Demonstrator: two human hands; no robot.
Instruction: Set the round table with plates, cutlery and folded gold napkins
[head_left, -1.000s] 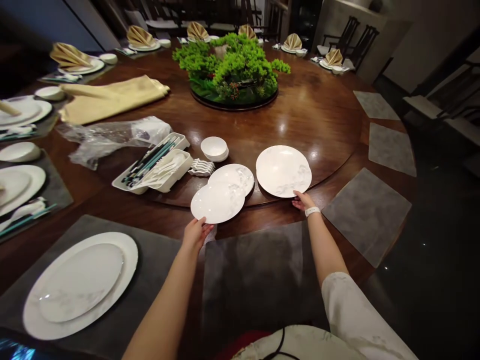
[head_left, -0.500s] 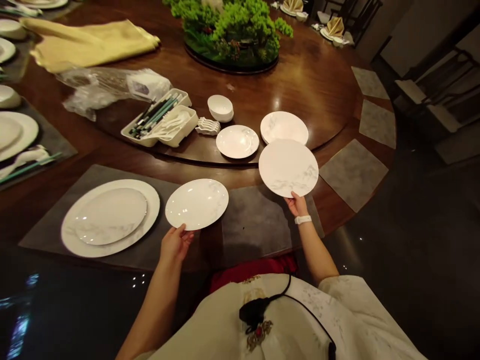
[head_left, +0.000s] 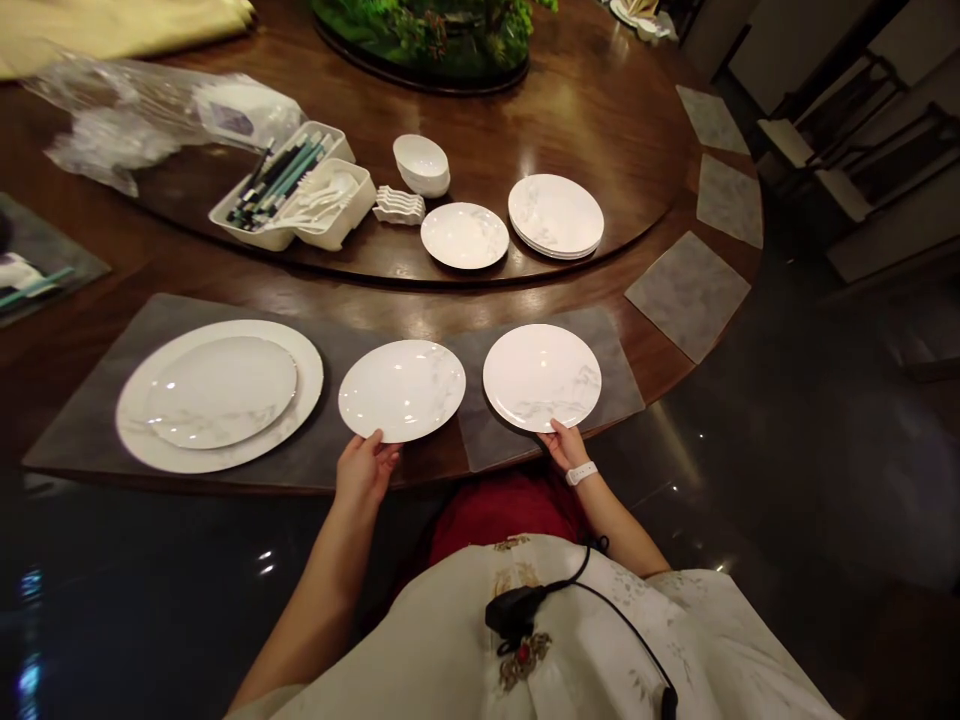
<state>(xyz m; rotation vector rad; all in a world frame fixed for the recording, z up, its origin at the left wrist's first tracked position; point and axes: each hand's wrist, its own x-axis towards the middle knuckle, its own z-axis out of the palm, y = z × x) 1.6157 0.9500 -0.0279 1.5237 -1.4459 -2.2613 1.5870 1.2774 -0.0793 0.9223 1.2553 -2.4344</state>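
Note:
My left hand [head_left: 365,468] grips the near rim of a white plate [head_left: 402,390] with a faint grey pattern, thumb on top and fingers beneath. This plate is over the gap between two grey placemats. Another white plate [head_left: 541,375] is pinched at its near edge by my right hand [head_left: 562,446], above the right placemat [head_left: 619,365]; whether it touches the mat I cannot tell. To the left, a smaller plate [head_left: 225,390] rests on a large white plate [head_left: 131,425] on the left placemat [head_left: 75,430].
On the turntable stand stacked plates [head_left: 556,215], smaller plates [head_left: 465,237], bowls [head_left: 421,163], small white rests [head_left: 399,205], and white trays [head_left: 330,235] of chopsticks and spoons. Behind are plastic bags [head_left: 172,110], a yellow cloth [head_left: 120,28] and a green centrepiece [head_left: 435,45]. More placemats [head_left: 688,297] follow the table edge rightward.
My right hand has brought its plate from in front of the stack down and nearer to me, over the right placemat. My left hand still holds its plate. The view has tilted downward.

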